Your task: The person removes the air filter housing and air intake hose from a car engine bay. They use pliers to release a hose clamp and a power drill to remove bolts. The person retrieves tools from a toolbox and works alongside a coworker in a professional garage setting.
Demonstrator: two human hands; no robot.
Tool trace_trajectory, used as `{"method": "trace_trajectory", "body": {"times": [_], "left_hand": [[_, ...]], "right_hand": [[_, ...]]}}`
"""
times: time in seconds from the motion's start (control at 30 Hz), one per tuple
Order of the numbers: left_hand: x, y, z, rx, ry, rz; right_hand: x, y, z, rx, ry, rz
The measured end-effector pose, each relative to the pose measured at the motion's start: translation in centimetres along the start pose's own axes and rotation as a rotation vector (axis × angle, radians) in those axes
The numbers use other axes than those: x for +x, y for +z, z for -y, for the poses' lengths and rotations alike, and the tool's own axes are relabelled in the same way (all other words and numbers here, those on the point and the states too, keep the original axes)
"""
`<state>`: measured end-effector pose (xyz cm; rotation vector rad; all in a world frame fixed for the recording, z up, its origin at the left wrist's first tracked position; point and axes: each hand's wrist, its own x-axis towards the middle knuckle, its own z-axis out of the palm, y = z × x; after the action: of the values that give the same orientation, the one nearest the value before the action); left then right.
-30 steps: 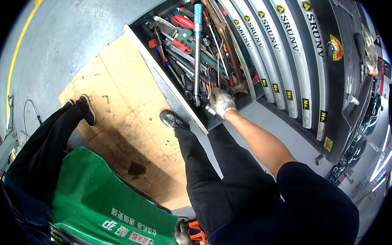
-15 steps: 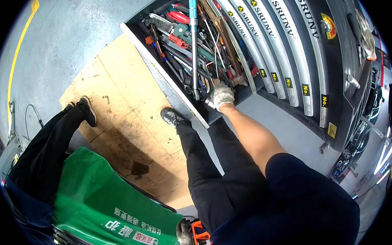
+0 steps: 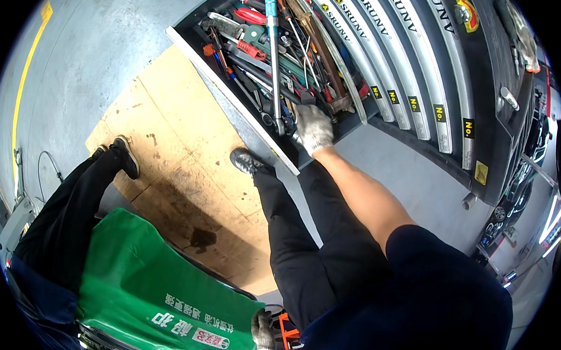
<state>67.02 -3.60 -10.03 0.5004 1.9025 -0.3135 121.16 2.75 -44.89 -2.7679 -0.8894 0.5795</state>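
My right hand (image 3: pixel 315 130), in a pale work glove, reaches into the near end of an open tool drawer (image 3: pixel 227 99). Its fingers curl in among the tools, beside a dark piece (image 3: pixel 308 98) whose kind I cannot make out. Just left of that hand lies a long torque wrench (image 3: pixel 274 62) with a blue-green grip, on top of the heap. A wooden-handled hammer (image 3: pixel 317 39) runs along the drawer's right side. Low in the view my gloved left hand (image 3: pixel 262 331) rests with fingers extended at the edge of a green cover (image 3: pixel 153 280).
The tool cabinet (image 3: pixel 437 99) with several closed drawers stands at the right. An orange holder (image 3: pixel 288 330) is beside my left hand. Another person's leg (image 3: pixel 84 190) stands at the left, by a stained tan floor sheet (image 3: pixel 178 135). Gloves (image 3: pixel 523 36) lie on the cabinet top.
My right hand has shifted slightly down and left inside the drawer, and a dark piece now shows by its fingertips. My left hand stays at the green cover's edge.
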Motion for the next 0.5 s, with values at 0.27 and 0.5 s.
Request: {"method": "trace_trajectory", "body": {"times": [0.27, 0.5], "left_hand": [[0.7, -0.3, 0.3, -0.041, -0.006, -0.012], [1.8, 0.5, 0.5, 0.008, 0.040, 0.014]], "right_hand": [[8.7, 0.2, 5.7, 0.018, 0.341, 0.381], [10.2, -0.8, 4.4, -0.007, 0.247, 0.564]]}}
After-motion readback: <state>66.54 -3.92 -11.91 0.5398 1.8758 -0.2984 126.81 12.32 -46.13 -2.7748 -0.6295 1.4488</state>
